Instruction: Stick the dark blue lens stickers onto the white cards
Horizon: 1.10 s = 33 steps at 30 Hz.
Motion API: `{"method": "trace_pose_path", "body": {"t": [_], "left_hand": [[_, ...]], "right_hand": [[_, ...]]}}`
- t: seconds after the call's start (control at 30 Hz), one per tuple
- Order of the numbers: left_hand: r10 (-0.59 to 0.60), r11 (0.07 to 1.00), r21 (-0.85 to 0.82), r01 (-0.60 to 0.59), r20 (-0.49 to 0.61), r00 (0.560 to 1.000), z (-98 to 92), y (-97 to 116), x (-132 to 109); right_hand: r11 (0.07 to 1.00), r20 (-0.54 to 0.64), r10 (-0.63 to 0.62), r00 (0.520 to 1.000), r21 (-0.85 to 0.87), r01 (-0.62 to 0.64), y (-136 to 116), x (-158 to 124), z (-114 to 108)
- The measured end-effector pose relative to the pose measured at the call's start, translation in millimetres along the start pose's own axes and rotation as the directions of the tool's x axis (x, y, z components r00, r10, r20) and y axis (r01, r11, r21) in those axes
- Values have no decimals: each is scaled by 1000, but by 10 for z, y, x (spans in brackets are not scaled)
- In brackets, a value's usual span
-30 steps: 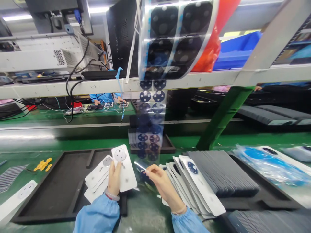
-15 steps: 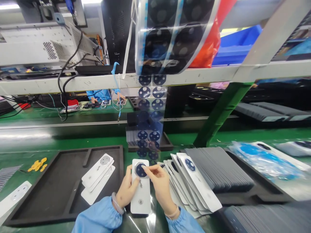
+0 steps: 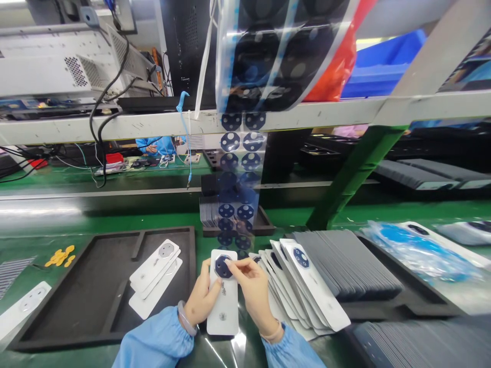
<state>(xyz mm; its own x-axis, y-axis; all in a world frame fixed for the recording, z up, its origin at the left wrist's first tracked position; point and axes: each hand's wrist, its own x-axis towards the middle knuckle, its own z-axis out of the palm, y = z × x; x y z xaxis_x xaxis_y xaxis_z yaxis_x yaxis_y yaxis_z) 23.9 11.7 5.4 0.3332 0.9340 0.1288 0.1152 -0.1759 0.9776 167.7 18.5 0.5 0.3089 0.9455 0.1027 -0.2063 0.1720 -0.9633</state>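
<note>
A white phone back cover (image 3: 223, 312) lies upright in front of me, held along its left edge by my left hand (image 3: 202, 296), thumb on its face. On the cover's round camera area sits a dark blue round sticker with holes (image 3: 221, 267). My right hand (image 3: 253, 286) presses its fingertips on the sticker's right side; whether they pinch it or only touch it is hard to see. Right of that hand, several white covers (image 3: 312, 286) lean in a fanned row, the front one bearing a dark sticker. More white covers (image 3: 155, 271) overlap on the black tray (image 3: 76, 301) at left.
A clear strip of dark round stickers (image 3: 240, 194) hangs from a large roll (image 3: 276, 56) on the white rail (image 3: 318, 115). Grey stacked sheets (image 3: 349, 260) fill a tray at right, beside a blue plastic bag (image 3: 414, 250). Yellow pieces (image 3: 60, 256) lie far left. A co-worker's sleeve (image 3: 163, 145) shows behind.
My hands and the held cover stay nearly in place, with the right fingertips still on the sticker. The view has shifted slightly. The co-worker's hands in the background have moved.
</note>
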Motion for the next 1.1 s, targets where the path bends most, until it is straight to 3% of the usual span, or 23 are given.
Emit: {"method": "trace_pose_path", "body": {"t": [0.57,0.63,0.7,0.8,0.87,0.97,1.03,1.1], "left_hand": [[-18,1000,5,18,2,1000,14,14,-13],[-35,999,3,35,-32,999,20,26,-14],[-34,999,7,35,-88,996,24,31,-9],[-4,1000,13,6,-178,984,25,24,3],[-32,999,-3,32,-209,977,27,13,8],[-85,996,-29,81,-185,979,35,-6,7],[-93,995,-46,87,-142,986,44,-14,4],[-116,991,-82,108,-101,988,54,-13,2]], "right_hand": [[997,14,-33,999,-63,34,48,-46,10],[986,25,-89,996,-141,92,39,-76,23],[939,44,-223,974,-260,227,28,-100,41],[786,31,-464,886,-447,427,23,-94,60],[738,-37,-524,851,-519,432,29,-63,58],[795,-50,-439,897,-486,362,39,-19,34],[864,71,-296,953,-406,299,39,-10,18],[920,171,-165,971,-329,214,30,-16,10]]}}
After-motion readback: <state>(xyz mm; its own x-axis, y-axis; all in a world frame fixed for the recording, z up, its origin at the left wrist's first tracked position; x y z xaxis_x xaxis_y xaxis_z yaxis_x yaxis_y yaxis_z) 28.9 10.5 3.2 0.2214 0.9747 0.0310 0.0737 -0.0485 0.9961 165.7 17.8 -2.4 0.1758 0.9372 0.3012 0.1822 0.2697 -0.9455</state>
